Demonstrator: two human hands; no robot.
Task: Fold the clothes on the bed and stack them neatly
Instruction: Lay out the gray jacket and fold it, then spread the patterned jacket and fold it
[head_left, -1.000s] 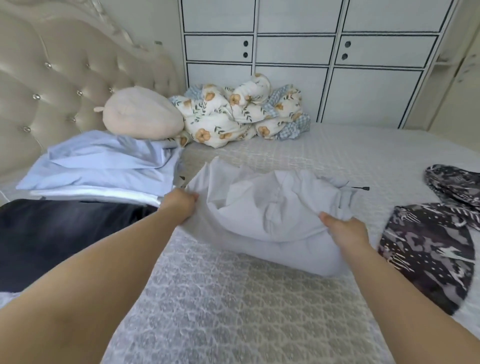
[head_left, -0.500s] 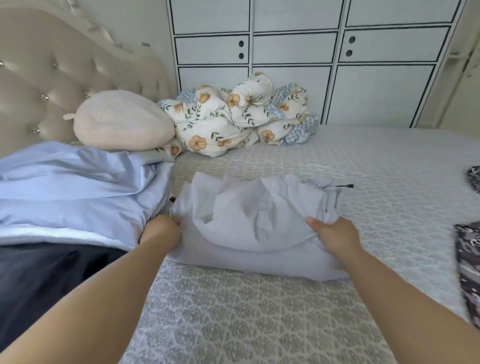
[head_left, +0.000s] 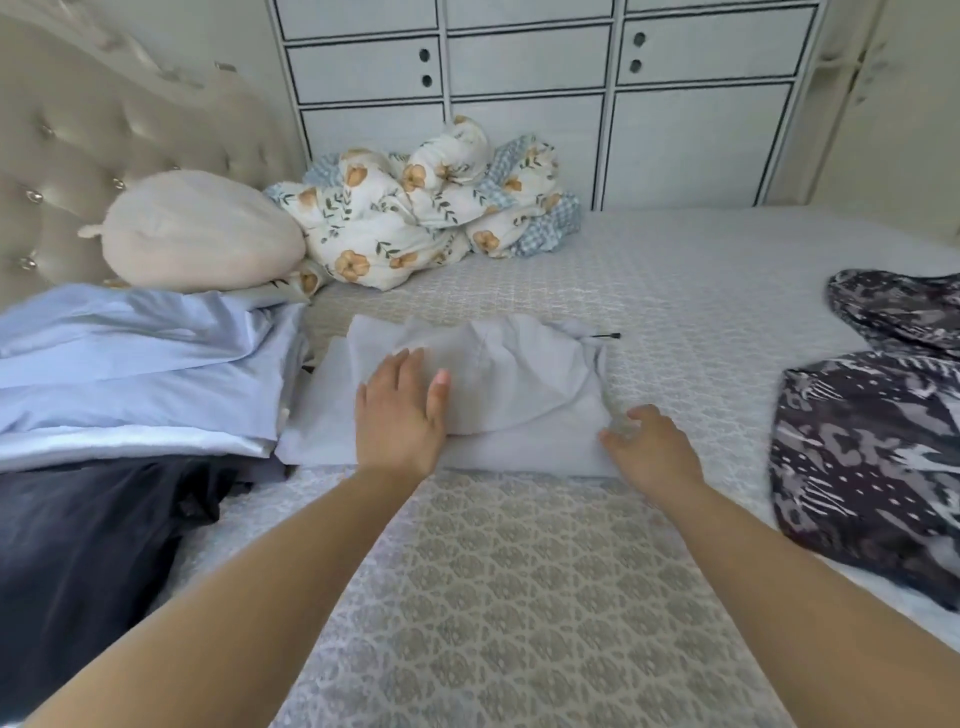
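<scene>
A folded pale grey hooded garment (head_left: 514, 395) lies flat on the patterned bedspread (head_left: 519, 582) in the middle of the bed, a black-tipped drawstring (head_left: 602, 336) sticking out at its far right. My left hand (head_left: 402, 415) rests flat on top of it with fingers straight. My right hand (head_left: 649, 447) sits at the garment's near right corner, fingers loosely bent and touching the edge. To the left lie a light blue folded garment (head_left: 130, 374) and a dark folded garment (head_left: 88, 561). A black-and-grey patterned garment (head_left: 872, 447) lies unfolded on the right.
A cream plush pillow (head_left: 202, 234) and a bundled floral duvet (head_left: 426, 218) sit at the head of the bed. A tufted headboard (head_left: 104, 135) stands at the left and white wardrobe doors (head_left: 675, 130) behind.
Both hands have let go of the grey garment's sides. The left hand moved onto its top and lies flat; the right hand dropped to the near right corner. The garment now lies flatter.
</scene>
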